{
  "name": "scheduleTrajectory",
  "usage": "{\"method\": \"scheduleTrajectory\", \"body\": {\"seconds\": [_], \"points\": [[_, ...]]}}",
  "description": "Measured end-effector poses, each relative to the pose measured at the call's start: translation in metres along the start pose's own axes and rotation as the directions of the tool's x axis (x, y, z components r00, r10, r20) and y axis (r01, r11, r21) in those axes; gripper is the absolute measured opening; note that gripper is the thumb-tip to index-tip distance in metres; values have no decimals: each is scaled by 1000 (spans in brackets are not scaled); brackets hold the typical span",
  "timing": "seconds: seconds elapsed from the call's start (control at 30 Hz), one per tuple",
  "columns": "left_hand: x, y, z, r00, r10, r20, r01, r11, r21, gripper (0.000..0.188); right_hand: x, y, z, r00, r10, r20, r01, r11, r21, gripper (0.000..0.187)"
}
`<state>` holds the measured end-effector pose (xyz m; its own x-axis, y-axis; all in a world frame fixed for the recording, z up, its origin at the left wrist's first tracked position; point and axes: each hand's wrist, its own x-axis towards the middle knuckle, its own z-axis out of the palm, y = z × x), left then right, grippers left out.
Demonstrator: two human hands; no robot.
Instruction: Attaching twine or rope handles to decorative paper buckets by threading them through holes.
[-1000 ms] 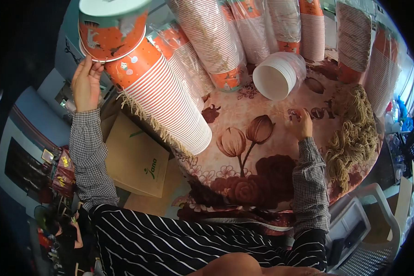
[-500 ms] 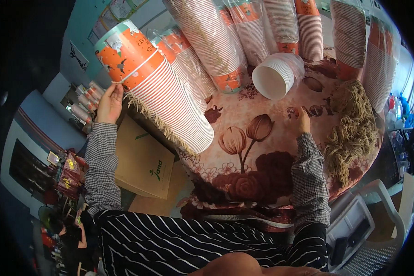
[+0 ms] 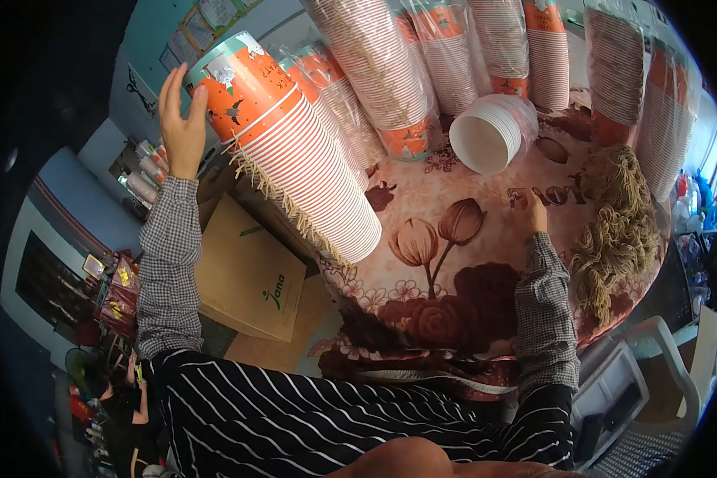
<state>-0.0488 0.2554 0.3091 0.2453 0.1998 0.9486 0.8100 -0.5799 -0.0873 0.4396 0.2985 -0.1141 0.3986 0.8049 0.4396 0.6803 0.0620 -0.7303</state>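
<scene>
A tall stack of orange, green and white printed paper cups (image 3: 295, 147) leans at the table's left, rims toward me. Frayed beige twine ends (image 3: 283, 203) hang in a fringe along its left side. Beside the top cup, my left hand (image 3: 185, 131) is raised open, its fingers and thumb apart, with nothing seen in it. My right hand (image 3: 535, 211) rests low over the table's right half with its fingers curled in; whatever they may hold is hidden. A loose heap of beige twine (image 3: 617, 239) lies to the right of that hand.
A flowered tablecloth (image 3: 422, 275) covers the table. Several plastic-wrapped cup stacks (image 3: 438, 64) stand along the back. A short wrapped stack lies on its side, showing a white cup opening (image 3: 483, 142). A cardboard box (image 3: 247, 279) sits left; a grey chair (image 3: 661, 342) stands right.
My left hand has let go of the twine at the stack's upper left side, moved up and opened. My right hand stays nearly in place. The whole view has shifted slightly.
</scene>
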Motion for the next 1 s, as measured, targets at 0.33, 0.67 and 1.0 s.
{"method": "scheduleTrajectory", "body": {"seconds": [0.33, 0.67, 1.0], "points": [[-11, -10, 17, 989, 87, 120, -97, 992, 79, 41, -1, 0, -3, 1000, -9, -3, 9, 1000, 25, 22], [-22, 3, 22, 990, 118, 72, -126, 985, 117, 44, -4, 1, 0, 997, -48, -63, 52, 997, 56, 21], [-156, 128, 135, 809, 360, 464, -155, 893, -422, 30, -4, -7, -5, 998, -34, -55, 35, 999, 27, 23]]}}
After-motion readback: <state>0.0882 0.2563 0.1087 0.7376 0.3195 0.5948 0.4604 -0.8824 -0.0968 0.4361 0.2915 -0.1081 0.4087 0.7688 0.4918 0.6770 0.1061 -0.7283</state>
